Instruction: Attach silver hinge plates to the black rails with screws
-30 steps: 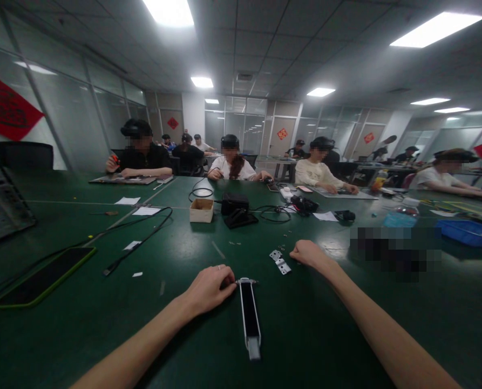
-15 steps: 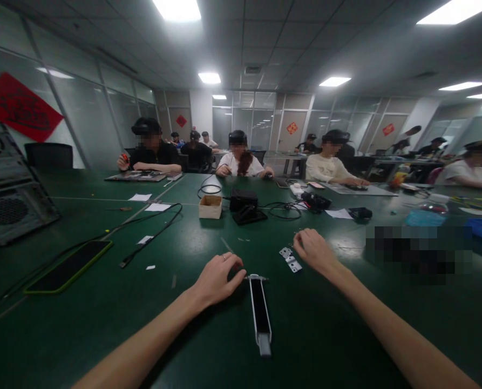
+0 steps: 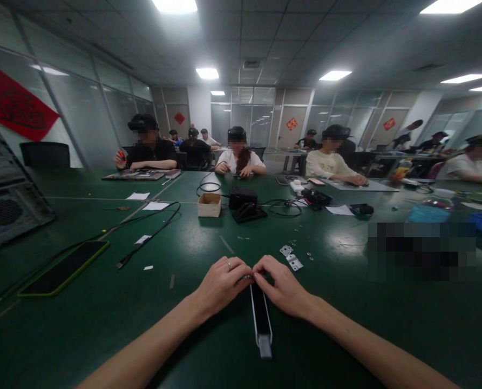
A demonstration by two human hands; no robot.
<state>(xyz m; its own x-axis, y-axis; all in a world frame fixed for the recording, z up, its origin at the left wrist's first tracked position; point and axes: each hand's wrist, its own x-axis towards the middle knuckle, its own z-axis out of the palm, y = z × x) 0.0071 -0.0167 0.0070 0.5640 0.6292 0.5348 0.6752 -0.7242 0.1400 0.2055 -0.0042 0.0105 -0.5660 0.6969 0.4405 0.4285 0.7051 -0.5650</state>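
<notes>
A long, narrow black device with white edges [image 3: 260, 313] lies on the green table, a grey tab at its near end. My left hand [image 3: 224, 283] is closed at its far end, thumb and fingertips pinching the thin metal cross rod there. My right hand [image 3: 280, 283] has its fingertips pressed together at the same end, touching or nearly touching the left fingertips. Whatever small piece the right fingers hold is hidden. Beyond the right hand lie two small metal plates with holes [image 3: 292, 259] and several tiny metal pieces [image 3: 310, 256].
A phone with a green edge [image 3: 66, 267] and a black cable [image 3: 151, 237] lie left. Farther back stand a small open box [image 3: 209, 206] and a black device on a stand [image 3: 244, 202]. A computer case [image 3: 9, 189] is far left. Several people sit across the table.
My right hand has moved left and nearer, from beside the metal plates to the device's far end. My left hand has stayed there. Tiny metal pieces near the plates are now uncovered.
</notes>
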